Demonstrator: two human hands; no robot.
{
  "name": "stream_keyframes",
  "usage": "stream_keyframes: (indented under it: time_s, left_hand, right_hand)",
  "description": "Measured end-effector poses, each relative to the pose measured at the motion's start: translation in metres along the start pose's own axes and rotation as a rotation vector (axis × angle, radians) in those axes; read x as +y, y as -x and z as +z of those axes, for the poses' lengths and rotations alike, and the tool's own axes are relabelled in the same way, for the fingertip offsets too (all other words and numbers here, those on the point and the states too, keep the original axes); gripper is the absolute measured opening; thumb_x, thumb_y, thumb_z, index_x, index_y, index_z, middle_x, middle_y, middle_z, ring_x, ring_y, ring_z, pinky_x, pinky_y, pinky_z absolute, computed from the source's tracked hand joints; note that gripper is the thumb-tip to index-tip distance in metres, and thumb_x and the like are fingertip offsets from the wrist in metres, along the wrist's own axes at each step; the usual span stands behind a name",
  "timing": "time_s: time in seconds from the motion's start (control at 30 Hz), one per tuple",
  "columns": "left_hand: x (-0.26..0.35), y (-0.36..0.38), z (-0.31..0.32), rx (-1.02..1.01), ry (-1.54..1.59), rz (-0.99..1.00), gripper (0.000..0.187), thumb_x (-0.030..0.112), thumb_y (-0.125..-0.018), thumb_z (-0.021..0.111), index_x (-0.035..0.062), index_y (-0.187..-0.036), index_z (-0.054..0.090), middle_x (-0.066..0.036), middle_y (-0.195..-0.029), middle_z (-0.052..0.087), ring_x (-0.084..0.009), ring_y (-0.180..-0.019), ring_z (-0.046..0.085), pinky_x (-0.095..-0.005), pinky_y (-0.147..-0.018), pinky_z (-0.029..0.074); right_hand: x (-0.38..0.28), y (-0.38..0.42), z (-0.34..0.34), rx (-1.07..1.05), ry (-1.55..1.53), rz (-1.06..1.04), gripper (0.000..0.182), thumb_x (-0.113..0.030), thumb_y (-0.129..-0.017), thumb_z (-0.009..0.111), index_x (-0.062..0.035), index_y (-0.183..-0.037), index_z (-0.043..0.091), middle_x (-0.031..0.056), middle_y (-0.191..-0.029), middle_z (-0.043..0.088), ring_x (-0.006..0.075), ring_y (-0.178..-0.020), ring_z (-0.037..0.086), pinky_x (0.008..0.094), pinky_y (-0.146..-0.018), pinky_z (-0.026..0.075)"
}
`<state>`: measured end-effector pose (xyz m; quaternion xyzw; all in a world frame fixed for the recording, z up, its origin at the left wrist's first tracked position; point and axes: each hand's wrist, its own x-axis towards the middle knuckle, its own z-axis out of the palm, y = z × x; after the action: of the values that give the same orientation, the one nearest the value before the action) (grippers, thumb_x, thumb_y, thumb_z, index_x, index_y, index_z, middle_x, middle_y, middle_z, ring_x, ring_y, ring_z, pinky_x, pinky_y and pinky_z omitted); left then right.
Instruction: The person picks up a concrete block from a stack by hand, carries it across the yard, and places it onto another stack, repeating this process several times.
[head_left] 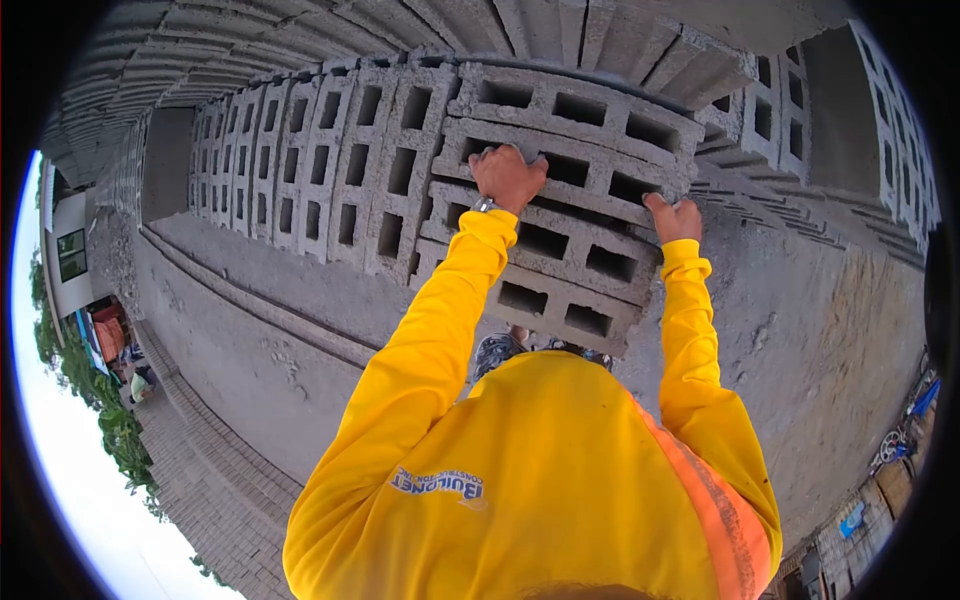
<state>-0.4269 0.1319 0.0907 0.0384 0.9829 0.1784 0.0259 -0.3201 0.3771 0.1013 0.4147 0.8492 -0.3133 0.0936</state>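
My left hand [508, 178] is closed on a grey concrete hollow block [520, 158], its fingers hooked at the block's left and middle holes. At the right end of the same block, my right hand [673, 217] is also closed, fingertips at the right hole. A dark gap shows along the lower side of this gripped block. Another hollow block [615, 118] lies just beyond it. Nearer my body are a further block [575, 250] and the nearest block [555, 310] of the stack. My fingertips are partly hidden inside the holes.
A long row of hollow blocks [340, 165] runs off to the left. More stacked blocks [765, 110] stand at the right, with piled blocks [400, 30] behind. Bare concrete ground [800, 330] lies to my right; a low ledge [260, 315] runs along the left.
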Motion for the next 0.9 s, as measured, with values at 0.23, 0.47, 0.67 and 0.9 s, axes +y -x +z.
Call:
stream_keyframes:
  time_s: [0.23, 0.47, 0.67, 0.9]
  left_hand:
    - [-0.017, 0.017, -0.023, 0.05, 0.004, 0.246, 0.055, 0.049, -0.077, 0.061, -0.0051, -0.089, 0.066, -0.024, -0.088, 0.065, -0.0406, -0.09, 0.062, -0.0483, -0.093, 0.039]
    - [-0.054, 0.122, -0.071, 0.038, 0.135, 0.061, 0.049, 0.042, -0.078, 0.063, -0.0032, -0.095, 0.065, -0.02, -0.095, 0.066, -0.0364, -0.095, 0.061, -0.0446, -0.091, 0.041]
    - [-0.04, 0.112, -0.038, -0.061, -0.079, 0.033, 0.062, 0.056, -0.07, 0.063, -0.0033, -0.09, 0.066, -0.024, -0.093, 0.065, -0.0348, -0.096, 0.06, -0.045, -0.095, 0.038]
    - [-0.034, 0.095, -0.025, -0.199, -0.126, -0.094, 0.051, 0.045, -0.069, 0.066, -0.0034, -0.084, 0.067, -0.022, -0.091, 0.066, -0.0345, -0.092, 0.061, -0.0422, -0.093, 0.039]
  right_hand:
    - [0.036, -0.005, 0.011, 0.01, -0.117, -0.107, 0.1, -0.071, -0.063, 0.065, 0.0123, -0.116, 0.053, 0.0294, -0.118, 0.055, 0.0356, -0.112, 0.054, 0.0369, -0.096, 0.041]
    - [0.074, 0.094, 0.005, -0.233, -0.245, -0.018, 0.101, -0.068, -0.063, 0.068, 0.015, -0.118, 0.05, 0.0301, -0.118, 0.054, 0.0352, -0.114, 0.053, 0.0374, -0.097, 0.04]
    - [0.06, 0.095, 0.029, -0.07, -0.067, -0.009, 0.085, -0.059, -0.062, 0.073, 0.0154, -0.1, 0.059, 0.0318, -0.103, 0.06, 0.0416, -0.1, 0.059, 0.0406, -0.088, 0.044]
    - [0.071, 0.098, 0.048, 0.132, -0.153, -0.032, 0.06, -0.041, -0.06, 0.075, 0.0132, -0.079, 0.059, 0.0316, -0.085, 0.061, 0.0394, -0.083, 0.061, 0.0423, -0.076, 0.046]
